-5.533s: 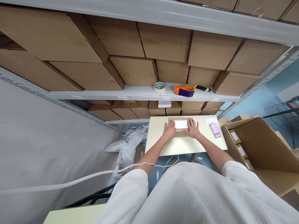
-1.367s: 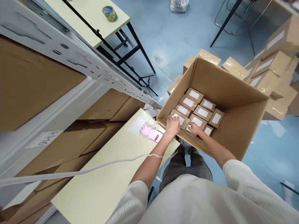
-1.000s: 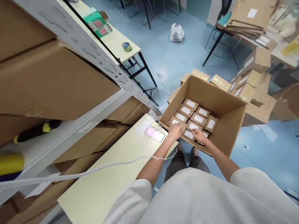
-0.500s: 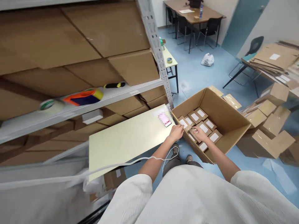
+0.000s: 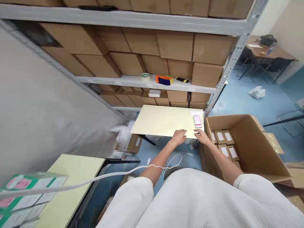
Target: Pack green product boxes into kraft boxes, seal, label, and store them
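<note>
My left hand [image 5: 179, 137] hovers at the front edge of the pale yellow table [image 5: 161, 122], fingers apart and nothing in them. To its right, my right hand [image 5: 200, 135] is over the table's right front corner, its fingers stretched out and holding nothing. Just beyond the right hand lies a smartphone [image 5: 197, 121] with a lit pinkish screen. A big open carton [image 5: 251, 142] stands at the right, below and beside my right forearm. Inside it sit several small brown boxes [image 5: 223, 150] with white labels; my forearm and the carton's wall hide part of them.
Metal shelving [image 5: 142, 83] packed with brown boxes rises behind the table. On one shelf are a tape roll [image 5: 145, 77], an orange-and-blue item [image 5: 164, 79] and a yellow-black tool [image 5: 182, 79]. A white cable [image 5: 99, 179] crosses in front of me. Green-and-white packs [image 5: 26, 193] are stacked at left.
My view has swung left, from the carton toward the table and shelves. Both hands have left the carton's small boxes and are now at the table's front edge, near the phone.
</note>
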Demonstrator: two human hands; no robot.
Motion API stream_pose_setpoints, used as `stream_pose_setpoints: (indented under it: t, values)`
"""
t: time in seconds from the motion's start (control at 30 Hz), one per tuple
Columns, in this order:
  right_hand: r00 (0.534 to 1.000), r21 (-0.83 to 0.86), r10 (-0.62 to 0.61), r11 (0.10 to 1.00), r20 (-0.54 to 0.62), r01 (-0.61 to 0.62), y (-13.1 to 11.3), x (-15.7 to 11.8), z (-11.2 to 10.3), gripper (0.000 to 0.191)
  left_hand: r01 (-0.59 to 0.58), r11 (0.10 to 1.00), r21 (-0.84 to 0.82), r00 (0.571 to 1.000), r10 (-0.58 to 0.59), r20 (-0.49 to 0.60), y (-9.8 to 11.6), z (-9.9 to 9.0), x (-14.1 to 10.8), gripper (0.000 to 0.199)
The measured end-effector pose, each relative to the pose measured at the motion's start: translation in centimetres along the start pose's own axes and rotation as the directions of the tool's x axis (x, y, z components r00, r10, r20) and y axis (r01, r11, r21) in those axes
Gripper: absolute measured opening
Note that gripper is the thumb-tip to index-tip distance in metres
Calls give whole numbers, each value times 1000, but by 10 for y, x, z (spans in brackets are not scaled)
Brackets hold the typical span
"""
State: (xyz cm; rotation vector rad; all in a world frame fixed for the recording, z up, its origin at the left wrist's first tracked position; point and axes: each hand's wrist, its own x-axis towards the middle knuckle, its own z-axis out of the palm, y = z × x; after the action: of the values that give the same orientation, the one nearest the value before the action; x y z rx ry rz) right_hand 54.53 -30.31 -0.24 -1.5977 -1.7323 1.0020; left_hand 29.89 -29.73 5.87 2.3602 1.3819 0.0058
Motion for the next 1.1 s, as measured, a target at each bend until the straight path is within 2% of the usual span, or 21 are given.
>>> stream_pose_setpoints:
  t: [0.17,0.4,0.6,0.73,0.83,0.9,1.0,1.1]
  values:
    - [993,14,-93,996,72,92,-46,33,73,28,86,996,-22,994,-87,-60,-70,-10,-53,46]
    - [976,39,-151,988,156,147,-108,61,166,28,142,989,-34,981,-145,-129,-161,-27,-115,44]
    - [941,37,-209,978,267,206,-156,86,228,27,231,970,-72,953,-240,-185,-216,-35,-161,42]
    - [898,41,-252,966,360,254,-177,110,263,27,328,935,-136,911,-351,-216,-244,-36,-186,44]
    - [835,48,-302,947,460,317,-192,134,294,27,425,883,-198,850,-464,-248,-263,-33,-205,47]
    - [772,67,-344,928,534,368,-204,151,321,28,501,831,-242,790,-553,-264,-274,-32,-220,48]
    - [649,116,-411,887,640,447,-229,172,367,30,612,726,-313,675,-686,-271,-287,-30,-248,48]
    - [501,184,-476,831,722,525,-257,184,411,30,697,607,-381,538,-794,-283,-292,-28,-277,49]
